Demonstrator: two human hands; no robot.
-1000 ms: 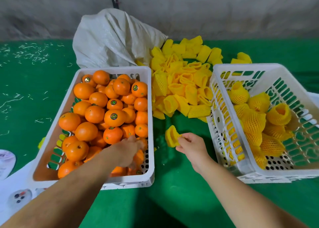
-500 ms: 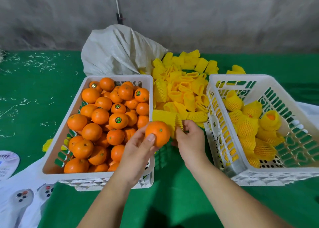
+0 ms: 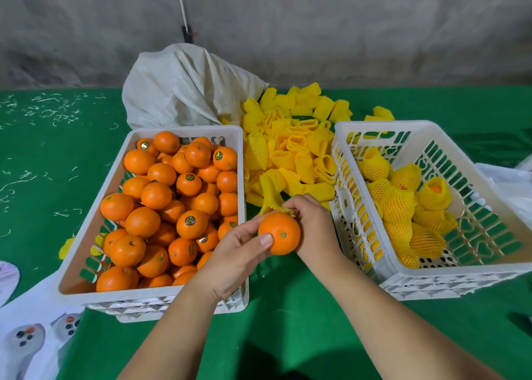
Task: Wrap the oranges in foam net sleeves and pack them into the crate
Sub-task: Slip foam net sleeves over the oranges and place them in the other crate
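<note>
I am holding one bare orange (image 3: 279,233) in my left hand (image 3: 239,257), my thumb pressing across its near face and my other fingers curling behind it, above the green table covering (image 3: 288,322) in the gap between the two white crates. My right hand (image 3: 315,224) is pinching the frilled lower edge of a yellow foam net sleeve (image 3: 272,197) between thumb and fingertips, just above and touching the top of the orange; the rest of the sleeve is standing up and leaning away from me, toward the loose pile of foam net sleeves (image 3: 293,146) lying between the crates. The left crate (image 3: 184,129) is sitting heaped with unwrapped oranges (image 3: 161,207), several bearing small round stickers. The right crate (image 3: 383,126) is holding the wrapped oranges (image 3: 403,204), clustered along its left and near side, with part of its perforated floor showing. A crumpled white woven sack (image 3: 184,92) is lying behind the left crate, beside the sleeve pile, before a grey wall (image 3: 316,34).
</note>
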